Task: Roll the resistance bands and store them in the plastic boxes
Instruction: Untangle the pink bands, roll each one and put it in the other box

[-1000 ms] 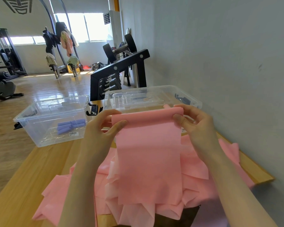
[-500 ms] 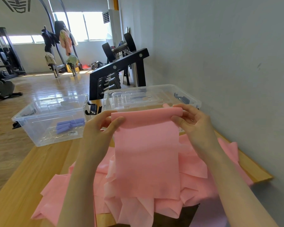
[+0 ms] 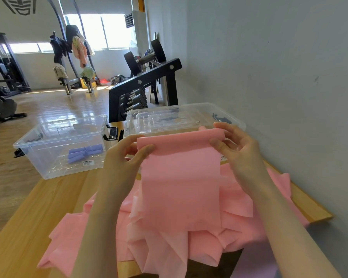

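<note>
A heap of pink bands [image 3: 239,227] is spread in loose folds over the near part of the wooden surface [image 3: 28,223], with some folds hanging past its near edge. One pink band [image 3: 181,177] is held up above the heap by its top edge, and the rest of it hangs straight down onto the folds below. Its upper left corner is pinched by the left hand [image 3: 127,157], thumb in front and fingers curled behind. Its upper right corner is gripped by the right hand [image 3: 237,151], thumb pressed on the front face and fingers bent round the back. The top edge is turned over into a narrow fold between the two hands.

Just beyond the hands, two clear boxes are set on the far part of the surface. In the left box [image 3: 38,155] a rolled purple band [image 3: 84,152] is seen lying on the bottom. In the right box [image 3: 235,120], partly hidden by the raised band, clear lids [image 3: 167,121] are stacked. A grey wall [image 3: 279,77] runs along the right side. Farther off, a black dumbbell rack [image 3: 147,83] is stood on the wooden floor, and gym machines are visible near bright windows.
</note>
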